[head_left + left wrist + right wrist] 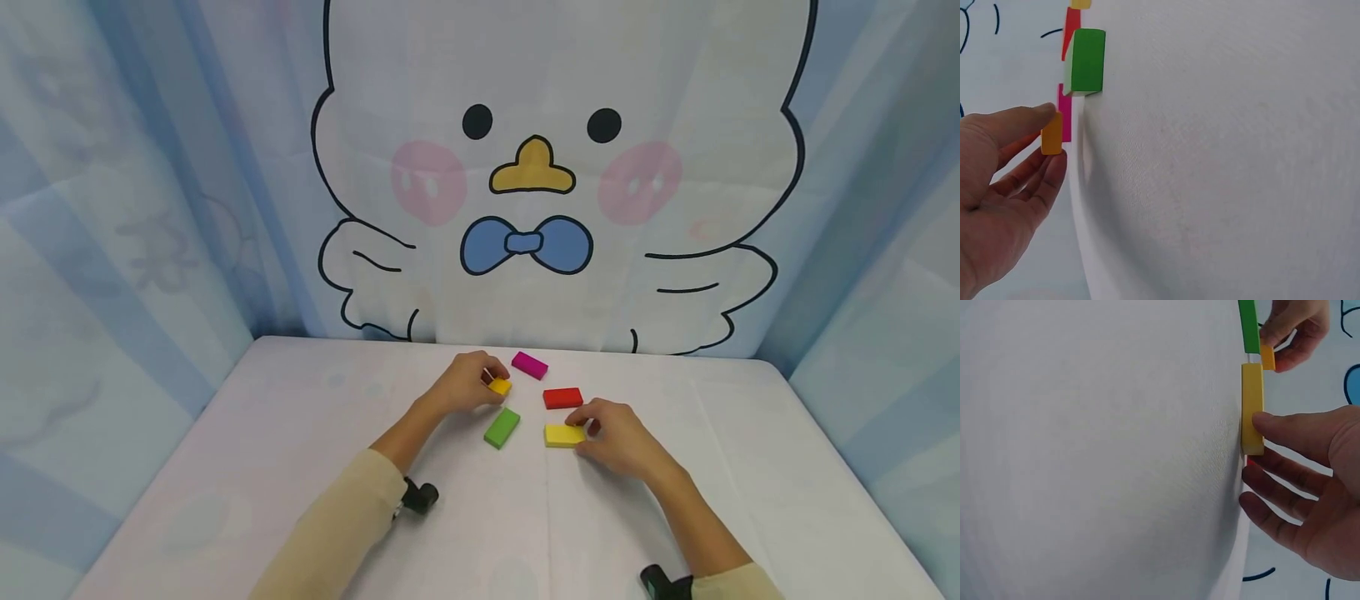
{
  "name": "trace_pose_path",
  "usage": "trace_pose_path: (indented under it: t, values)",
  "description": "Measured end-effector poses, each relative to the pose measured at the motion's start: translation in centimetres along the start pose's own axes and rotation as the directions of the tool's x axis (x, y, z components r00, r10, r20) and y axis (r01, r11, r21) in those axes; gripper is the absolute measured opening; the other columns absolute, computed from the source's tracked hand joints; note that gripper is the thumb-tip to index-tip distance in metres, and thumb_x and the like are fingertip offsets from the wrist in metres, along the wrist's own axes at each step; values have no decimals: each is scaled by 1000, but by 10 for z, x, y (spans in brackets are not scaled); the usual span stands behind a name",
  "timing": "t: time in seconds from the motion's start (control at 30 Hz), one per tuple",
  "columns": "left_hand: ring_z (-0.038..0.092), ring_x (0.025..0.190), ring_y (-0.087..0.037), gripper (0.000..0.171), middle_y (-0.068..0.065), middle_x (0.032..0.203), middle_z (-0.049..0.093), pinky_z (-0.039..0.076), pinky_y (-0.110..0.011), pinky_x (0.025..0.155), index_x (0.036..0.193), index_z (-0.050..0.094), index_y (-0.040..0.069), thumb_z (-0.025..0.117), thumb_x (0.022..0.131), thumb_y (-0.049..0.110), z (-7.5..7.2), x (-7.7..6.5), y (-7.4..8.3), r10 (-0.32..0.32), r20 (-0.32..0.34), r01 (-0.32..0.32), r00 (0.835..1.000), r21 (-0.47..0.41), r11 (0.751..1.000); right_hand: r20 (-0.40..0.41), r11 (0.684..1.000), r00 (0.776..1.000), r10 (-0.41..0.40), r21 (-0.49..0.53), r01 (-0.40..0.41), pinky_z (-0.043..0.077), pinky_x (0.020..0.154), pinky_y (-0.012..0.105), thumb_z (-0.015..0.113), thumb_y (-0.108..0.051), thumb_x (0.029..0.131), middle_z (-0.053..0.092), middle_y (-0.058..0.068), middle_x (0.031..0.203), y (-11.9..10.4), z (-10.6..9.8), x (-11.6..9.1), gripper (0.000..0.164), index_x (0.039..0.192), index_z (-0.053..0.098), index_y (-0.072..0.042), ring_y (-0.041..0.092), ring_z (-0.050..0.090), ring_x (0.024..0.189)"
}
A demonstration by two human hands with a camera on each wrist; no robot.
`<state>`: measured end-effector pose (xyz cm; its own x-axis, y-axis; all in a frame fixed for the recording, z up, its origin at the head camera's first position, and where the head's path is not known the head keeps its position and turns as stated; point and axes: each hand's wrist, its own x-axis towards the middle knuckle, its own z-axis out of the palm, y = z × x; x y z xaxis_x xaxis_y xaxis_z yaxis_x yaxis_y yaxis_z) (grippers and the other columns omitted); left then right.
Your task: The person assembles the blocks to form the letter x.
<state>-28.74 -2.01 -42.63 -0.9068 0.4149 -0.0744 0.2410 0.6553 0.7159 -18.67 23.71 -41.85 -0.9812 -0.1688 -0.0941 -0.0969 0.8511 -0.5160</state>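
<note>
My left hand (467, 383) pinches an orange block (1052, 134) between thumb and fingertips, near the far side of the table. With thumb and index finger, my right hand (617, 435) grips the right end of a yellow block (561, 436), which lies flat; its other fingers spread loosely in the right wrist view. A green block (502, 427) lies at a slant between the hands, nearer the left one. Beyond the yellow block is a red block (562, 398). A magenta block (529, 365) lies farthest back, just right of my left fingertips.
The blocks lie on a white-covered table (480, 533). Behind its far edge hangs a curtain (540, 308) printed with a large cartoon bird, and pale blue curtains (112, 292) close off both sides. A dark camera (422, 497) sits on the left wrist.
</note>
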Motion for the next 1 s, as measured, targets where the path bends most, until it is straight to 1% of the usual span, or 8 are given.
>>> trace_pose_path:
  t: [0.13, 0.3, 0.57, 0.8, 1.0]
  values:
    - [62, 103, -19, 31, -2, 115, 68, 59, -30, 93, 120, 74, 14, 83, 90, 14, -2, -5, 4, 8, 9, -8, 1000, 3, 1000, -2, 1000, 1000, -11, 2, 11, 60, 85, 34, 84, -4, 84, 69, 2, 108, -1, 0, 1, 35, 118, 77, -12, 20, 60, 97]
    - [63, 103, -18, 31, -2, 114, 68, 59, -30, 92, 119, 75, 12, 82, 90, 11, -3, -12, 10, 37, 29, -38, 999, 7, 999, 2, 1000, 1000, -13, 7, 13, 60, 84, 33, 84, -4, 84, 69, 2, 107, -3, 1, 3, 35, 118, 77, -13, 20, 60, 98]
    - [64, 100, -16, 30, 2, 109, 66, 60, -27, 89, 118, 74, 14, 83, 89, 11, -1, -25, 18, 83, 56, -85, 995, 20, 996, 3, 1000, 1000, -10, -2, 10, 61, 85, 34, 84, -5, 83, 69, 1, 106, -4, 3, 6, 34, 116, 78, -13, 20, 60, 97]
    - [64, 97, -14, 29, 4, 106, 66, 60, -24, 85, 115, 75, 16, 84, 88, 12, 1, -38, 27, 98, 85, -102, 992, 37, 994, 10, 1000, 1000, -14, -10, 14, 60, 87, 35, 84, -5, 84, 68, 1, 105, -4, 4, 8, 33, 116, 78, -14, 20, 60, 98]
    - [65, 97, -15, 29, 3, 105, 67, 61, -25, 83, 114, 75, 15, 85, 87, 11, 4, -47, 32, 109, 107, -111, 988, 13, 994, 8, 1000, 1000, -20, -5, 20, 60, 88, 36, 84, -5, 84, 68, 1, 102, -4, 5, 9, 32, 115, 78, -15, 21, 60, 98]
